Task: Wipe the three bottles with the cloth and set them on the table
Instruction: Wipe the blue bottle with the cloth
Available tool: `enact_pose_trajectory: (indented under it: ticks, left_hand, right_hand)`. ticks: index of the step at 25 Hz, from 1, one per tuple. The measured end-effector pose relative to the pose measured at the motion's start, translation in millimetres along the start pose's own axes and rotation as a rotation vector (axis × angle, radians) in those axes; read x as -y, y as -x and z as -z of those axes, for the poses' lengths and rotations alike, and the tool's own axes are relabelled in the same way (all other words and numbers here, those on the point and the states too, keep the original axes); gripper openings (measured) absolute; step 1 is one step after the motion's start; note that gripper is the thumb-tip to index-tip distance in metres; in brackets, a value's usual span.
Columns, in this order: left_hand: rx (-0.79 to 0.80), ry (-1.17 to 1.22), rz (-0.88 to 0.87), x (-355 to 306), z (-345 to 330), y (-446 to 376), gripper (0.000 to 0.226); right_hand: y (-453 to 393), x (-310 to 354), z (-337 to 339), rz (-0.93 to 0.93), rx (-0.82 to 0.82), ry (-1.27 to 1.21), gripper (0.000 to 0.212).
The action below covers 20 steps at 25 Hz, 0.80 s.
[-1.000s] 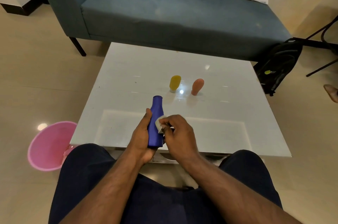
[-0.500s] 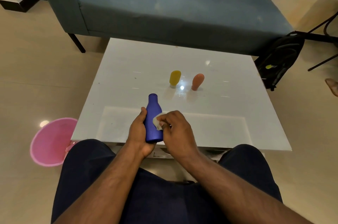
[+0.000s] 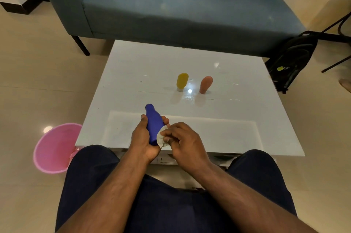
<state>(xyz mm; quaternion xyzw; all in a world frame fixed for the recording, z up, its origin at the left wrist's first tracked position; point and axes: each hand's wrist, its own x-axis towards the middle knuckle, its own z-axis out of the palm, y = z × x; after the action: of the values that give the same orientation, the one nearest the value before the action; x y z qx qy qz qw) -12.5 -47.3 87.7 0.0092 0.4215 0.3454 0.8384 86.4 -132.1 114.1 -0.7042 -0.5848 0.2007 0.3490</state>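
A: Left hand (image 3: 144,137) is wrapped round the lower body of the blue bottle (image 3: 154,125), thumb on the near side, fingertips showing past the far side. Neck tilted up and away, over the worktop's (image 3: 133,73) near edge. Judged reason: a full wrap low down steadies it and leaves the flank bare for wiping.

B: Right hand (image 3: 182,137)?

A: Fingers bunched, pinching the cloth (image 3: 161,137) and pressing it against the bottle's right flank, low down, near the base. Wad is small; most of it is hidden under the fingers.

B: Other two?

A: Yellow bottle (image 3: 182,81) and orange bottle (image 3: 205,84) stand cap-down near the worktop's middle, just beside each other, not touching, well apart from the hands. Probably already wiped and set out of the way; blue looks like the last.

B: Anything else?

A: Pink bin (image 3: 55,148) on the floor off the near-left corner. Sofa (image 3: 171,4) beyond the far edge.
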Motion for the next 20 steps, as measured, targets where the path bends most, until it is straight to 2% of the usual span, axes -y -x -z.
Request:
enact_pose_trajectory:
  ticks: [2, 8, 12, 16, 20]
  left_hand:
    - [-0.001, -0.026, -0.008, 0.5, 0.4, -0.3, 0.04]
    - [0.033, -0.146, 0.012, 3.3, 0.8, -1.9, 0.047]
    - [0.098, -0.27, 0.049, 15.1, -1.9, 4.4, 0.044]
    - [0.084, -0.3, 0.017, 14.8, -2.1, 2.3, 0.046]
    - [0.07, -0.232, 0.013, 7.7, 2.2, -4.9, 0.069]
  right_hand:
    - [-0.2, 2.8, -0.3, -0.072, 0.017, -0.027, 0.015]
    - [-17.1, 7.0, -2.3, 0.028, 0.101, 0.13, 0.017]
    - [-47.4, -1.0, 1.2, 0.054, 0.059, 0.302, 0.022]
    - [-66.0, -5.1, 1.1, -0.047, -0.011, 0.246, 0.021]
    - [-24.2, 8.2, -11.8, 0.134, 0.085, 0.293, 0.019]
